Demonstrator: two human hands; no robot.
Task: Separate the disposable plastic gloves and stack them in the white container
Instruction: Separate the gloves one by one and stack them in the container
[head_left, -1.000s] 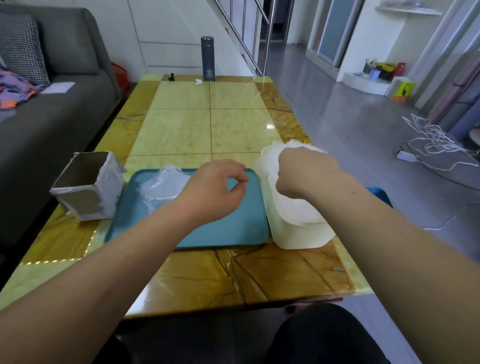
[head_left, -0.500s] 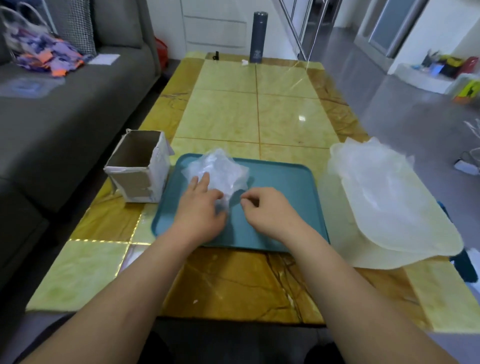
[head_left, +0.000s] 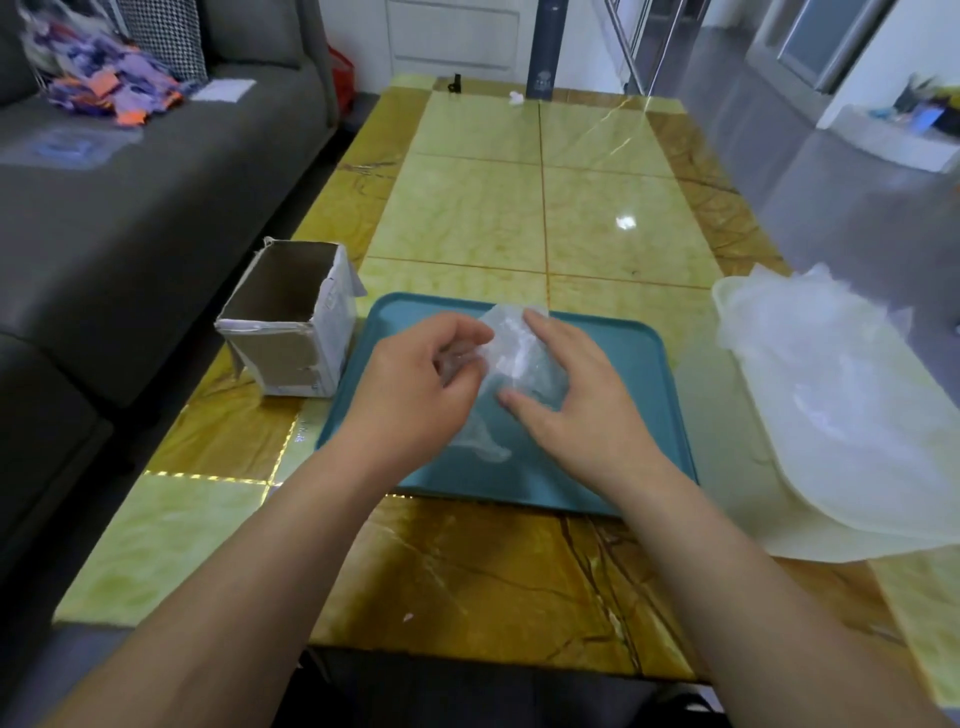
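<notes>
A crumpled clump of clear plastic gloves (head_left: 519, 358) lies on the teal tray (head_left: 644, 415) in the middle of the table. My left hand (head_left: 421, 389) pinches the clump's left side with curled fingers. My right hand (head_left: 576, 400) holds the clump from the right, index finger over its top and thumb under its near edge. The white container (head_left: 769, 519) stands at the right edge of the table with a pile of loose gloves (head_left: 841, 384) spread over it.
An open cardboard box (head_left: 291, 322) stands left of the tray. A dark flask (head_left: 543, 57) and a small black item (head_left: 456, 83) sit at the table's far end. A grey sofa (head_left: 130, 197) runs along the left; open floor lies to the right.
Both hands came from the white container over to the tray and took hold of the glove clump. The clump has been lifted and pulled between the hands. The view has swung left.
</notes>
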